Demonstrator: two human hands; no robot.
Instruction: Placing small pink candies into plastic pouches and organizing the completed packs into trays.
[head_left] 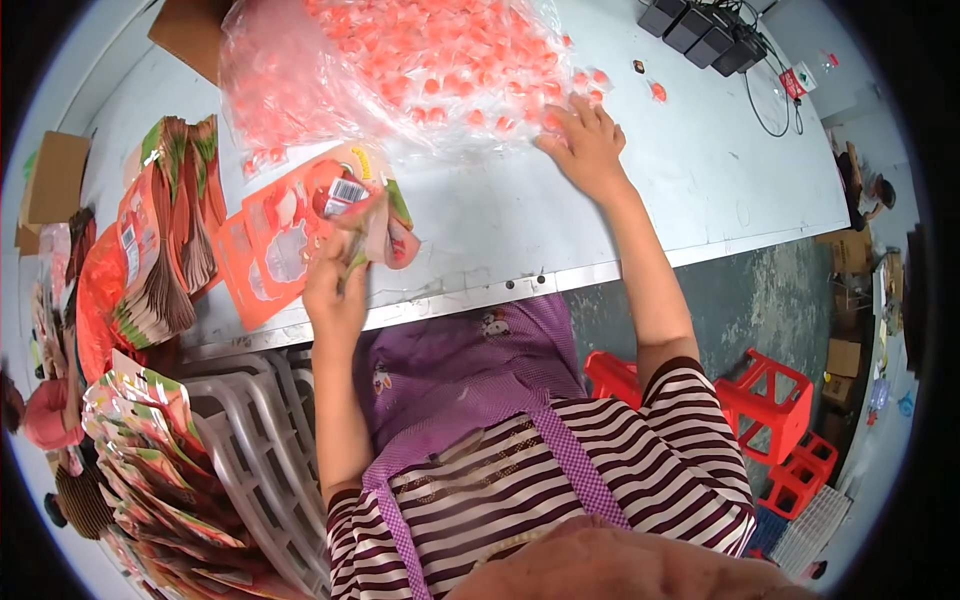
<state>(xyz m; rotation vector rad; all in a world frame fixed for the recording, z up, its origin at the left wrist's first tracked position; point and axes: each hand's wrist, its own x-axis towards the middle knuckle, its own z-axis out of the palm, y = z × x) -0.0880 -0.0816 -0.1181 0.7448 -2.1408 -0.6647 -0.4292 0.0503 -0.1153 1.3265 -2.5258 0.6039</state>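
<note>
Pouches [275, 235] printed, barcode [347, 191] showing | left hand [334, 285] clamped on one | right hand [588, 150], fingers parted, at pink pieces [470, 65]

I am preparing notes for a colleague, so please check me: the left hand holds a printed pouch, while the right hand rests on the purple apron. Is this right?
Not quite. The head view shows the right hand at the edge of the pile of small wrapped red pieces. The left hand does hold a printed pouch.

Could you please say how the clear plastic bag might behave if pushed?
The plastic bag probably crumples easily, its film being wrinkled. It may feel heavy, holding many red pieces. Some could spill, as loose ones lie nearby.
</note>
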